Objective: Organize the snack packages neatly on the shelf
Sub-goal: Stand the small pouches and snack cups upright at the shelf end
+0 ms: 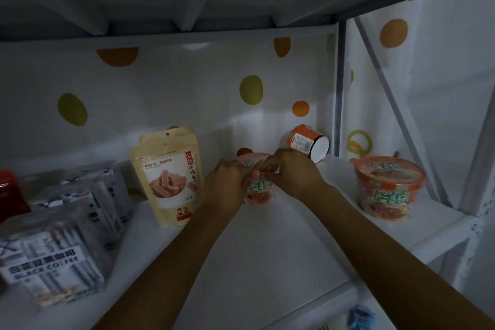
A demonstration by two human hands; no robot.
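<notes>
An orange noodle cup (259,190) stands upright mid-shelf near the back wall. My left hand (229,185) grips its left side and my right hand (289,172) curls over its top rim from the right, so much of the lid is hidden. A second, larger noodle cup (385,190) stands upright at the right end of the white shelf (267,262). A third orange cup (308,143) lies on its side at the back, its white base facing me. A beige snack pouch (170,177) stands to the left of the held cup.
Several clear coffee-stick packs (53,257) are stacked at the left, with a red package (10,193) behind them. A dotted white panel (160,94) backs the shelf. A metal upright (340,88) and a diagonal brace (401,115) bound the right side. The upper shelf hangs close overhead.
</notes>
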